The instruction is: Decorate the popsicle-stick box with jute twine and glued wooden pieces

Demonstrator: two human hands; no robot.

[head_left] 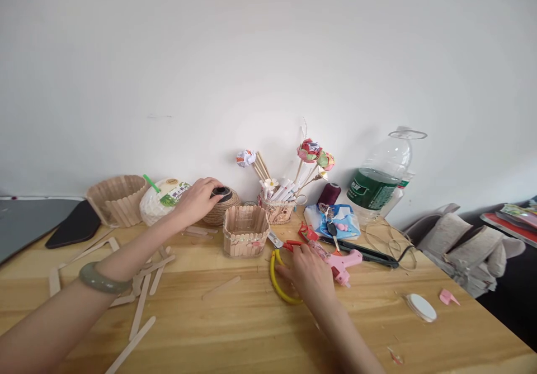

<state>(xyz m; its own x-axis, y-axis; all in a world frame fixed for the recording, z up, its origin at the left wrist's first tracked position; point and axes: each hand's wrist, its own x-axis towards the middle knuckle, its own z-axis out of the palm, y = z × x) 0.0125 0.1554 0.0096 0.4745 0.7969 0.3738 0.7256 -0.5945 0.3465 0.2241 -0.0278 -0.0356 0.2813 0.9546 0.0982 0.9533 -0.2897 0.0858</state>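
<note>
On the counter (251, 329): left hand (197, 198) on twine spool, right hand (308, 273) at pliers.
Left hand cups the top of the twine spool (222, 206) at the far left. Right hand lies flat, loosely spread, on the yellow-handled pliers (279, 273), whose long axis runs away toward the wall; glue gun (342, 262) just right.
</note>
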